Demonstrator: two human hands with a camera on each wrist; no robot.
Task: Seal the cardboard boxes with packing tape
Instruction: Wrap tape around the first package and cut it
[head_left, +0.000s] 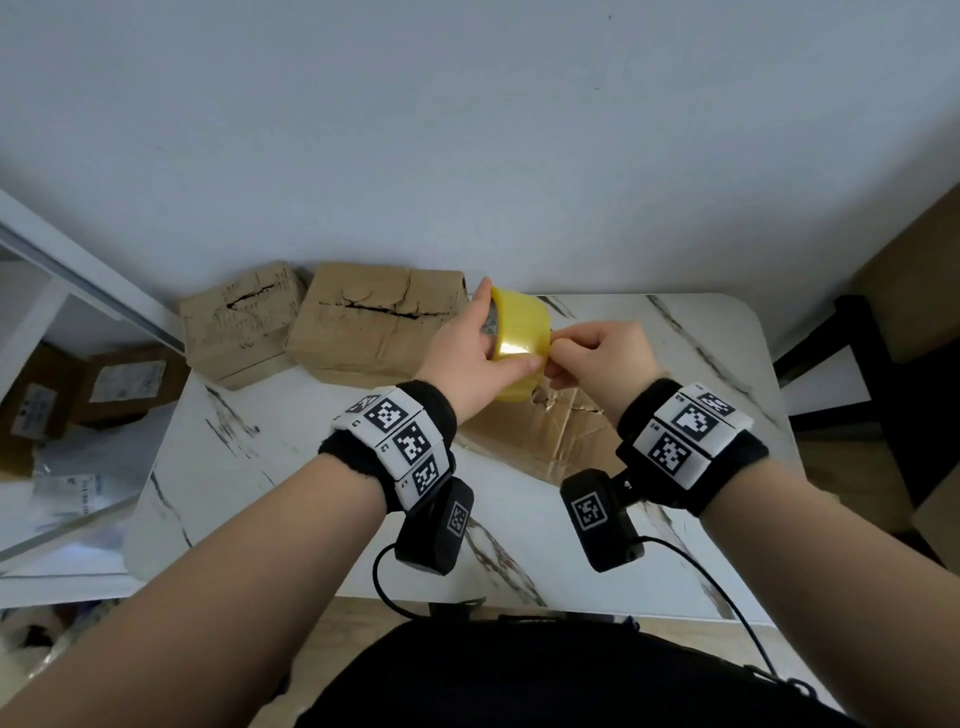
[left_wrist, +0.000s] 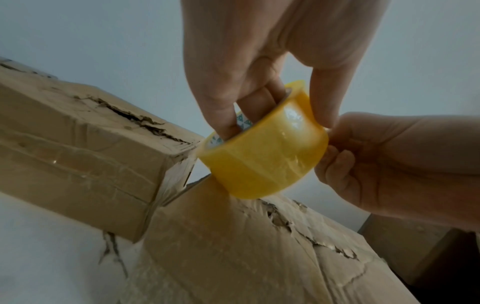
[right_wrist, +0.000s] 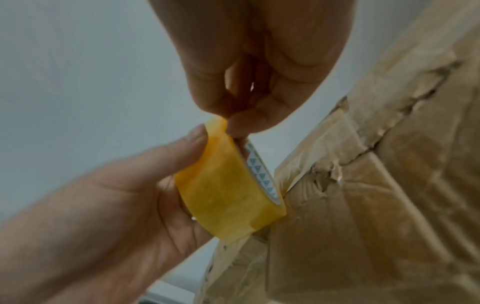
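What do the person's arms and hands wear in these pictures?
Both forearms are bare, without sleeves. The left wrist and the right wrist each carry a black band with white blocks printed with black square codes. Under each band hangs a black camera box with its own code, and a thin black cable runs from it.

White marble-patterned table (head_left: 675, 332), pale wall (head_left: 467, 130), labelled parcels (head_left: 124, 382)

White marble-look table (head_left: 597, 332) with dark veining, pushed against plain pale wall (head_left: 467, 130). Dark chair (head_left: 852, 374) at right, wood-tone floor (head_left: 841, 467) beneath. Glass-fronted white shelf unit (head_left: 62, 322) at left, holding labelled parcels (head_left: 124, 382). Soft, even light.
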